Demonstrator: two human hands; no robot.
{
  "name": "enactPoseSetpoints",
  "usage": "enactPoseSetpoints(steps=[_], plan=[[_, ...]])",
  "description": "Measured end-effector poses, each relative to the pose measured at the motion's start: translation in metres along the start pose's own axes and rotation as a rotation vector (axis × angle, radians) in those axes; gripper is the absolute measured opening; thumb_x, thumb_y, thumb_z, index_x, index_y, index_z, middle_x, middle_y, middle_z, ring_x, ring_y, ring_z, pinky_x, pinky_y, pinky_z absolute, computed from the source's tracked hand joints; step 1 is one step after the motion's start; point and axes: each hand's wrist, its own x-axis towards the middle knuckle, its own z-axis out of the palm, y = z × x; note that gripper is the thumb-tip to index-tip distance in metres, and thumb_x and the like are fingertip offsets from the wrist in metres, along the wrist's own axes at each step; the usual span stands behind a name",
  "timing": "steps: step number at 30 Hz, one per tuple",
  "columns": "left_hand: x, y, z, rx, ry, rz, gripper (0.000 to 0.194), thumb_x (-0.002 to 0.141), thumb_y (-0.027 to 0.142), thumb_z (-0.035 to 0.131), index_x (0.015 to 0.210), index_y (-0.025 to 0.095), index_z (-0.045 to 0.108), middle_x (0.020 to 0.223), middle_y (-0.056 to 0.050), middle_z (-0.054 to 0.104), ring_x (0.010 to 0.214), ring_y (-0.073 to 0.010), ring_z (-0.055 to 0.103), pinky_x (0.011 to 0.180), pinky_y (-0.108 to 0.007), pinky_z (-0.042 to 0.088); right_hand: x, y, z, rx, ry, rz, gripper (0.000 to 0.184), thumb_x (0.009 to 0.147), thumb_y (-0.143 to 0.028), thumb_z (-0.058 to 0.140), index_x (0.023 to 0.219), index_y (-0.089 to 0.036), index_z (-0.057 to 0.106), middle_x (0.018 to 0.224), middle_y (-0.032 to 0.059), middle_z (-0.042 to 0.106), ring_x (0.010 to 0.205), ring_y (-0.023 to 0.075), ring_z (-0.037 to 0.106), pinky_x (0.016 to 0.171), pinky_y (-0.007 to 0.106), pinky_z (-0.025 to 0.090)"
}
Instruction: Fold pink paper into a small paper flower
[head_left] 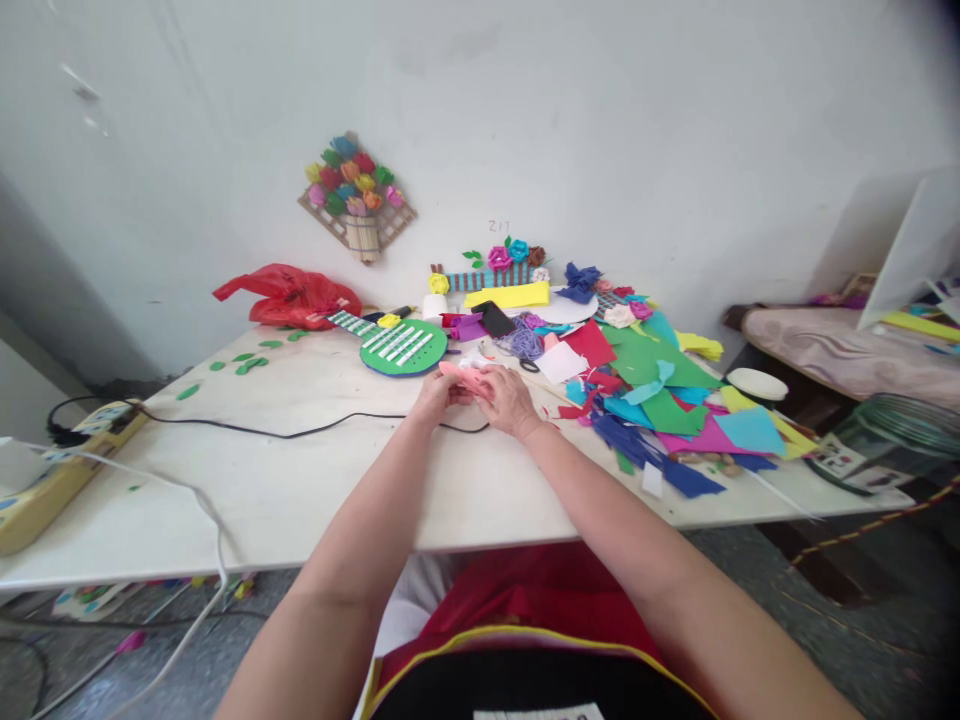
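A white worktop [300,490] stood against a pale wall [637,120], and there, written small, was what looked like 217! Over on the right edge, a glass jar [892,425] wore a label too small to read. Now the middle: left hand [435,395] and right hand [511,400], fingers nearly closed, had the pink paper [466,378] pinched between them, a green guitar-shaped piece [431,347] just beyond to the left. Paper scraps [656,360] crowded the right, close to the near edge; leftward, a broad white stretch ran towards the power strip [56,490], a black cable [277,432] crossing it.
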Motion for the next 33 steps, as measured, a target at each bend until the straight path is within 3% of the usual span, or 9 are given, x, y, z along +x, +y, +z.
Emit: enactPoseSetpoints(steps=[7, 13, 20, 33], plan=[[0.000, -0.001, 0.003, -0.011, 0.032, -0.006, 0.013, 0.062, 0.017, 0.057, 0.071, 0.009, 0.060, 0.063, -0.006, 0.065, 0.054, -0.0139, 0.061, 0.053, -0.025, 0.052, -0.001, -0.001, 0.003, -0.068, -0.022, 0.024, 0.025, 0.080, -0.026, 0.051, 0.101, -0.017, 0.059, 0.111, 0.0130, 0.054, 0.099, 0.0248, 0.049, 0.085, 0.039, 0.040], [-0.001, -0.001, 0.004, -0.019, 0.038, -0.010, 0.014, 0.061, 0.018, 0.060, 0.071, 0.009, 0.061, 0.063, -0.005, 0.064, 0.053, -0.0132, 0.060, 0.054, -0.025, 0.052, 0.000, -0.001, 0.004, -0.075, -0.024, 0.006, 0.022, 0.084, -0.027, 0.047, 0.095, -0.020, 0.066, 0.116, 0.0108, 0.054, 0.099, 0.0228, 0.049, 0.086, 0.039, 0.038], [0.000, -0.001, 0.004, -0.026, 0.039, -0.030, 0.015, 0.061, 0.020, 0.061, 0.071, 0.009, 0.061, 0.064, -0.006, 0.065, 0.055, -0.0150, 0.062, 0.054, -0.026, 0.052, 0.000, 0.004, 0.008, -0.013, -0.029, 0.062, 0.021, 0.085, -0.026, 0.048, 0.082, -0.020, 0.068, 0.111, 0.0101, 0.057, 0.097, 0.0217, 0.051, 0.083, 0.038, 0.040], [-0.001, 0.002, 0.006, -0.013, 0.026, -0.055, 0.012, 0.056, 0.018, 0.055, 0.063, 0.010, 0.062, 0.063, -0.006, 0.067, 0.056, -0.0151, 0.062, 0.054, -0.025, 0.052, -0.002, 0.003, 0.011, 0.053, -0.020, 0.087, 0.017, 0.081, -0.018, 0.048, 0.088, -0.017, 0.063, 0.105, 0.0104, 0.062, 0.095, 0.0213, 0.056, 0.083, 0.037, 0.044]])
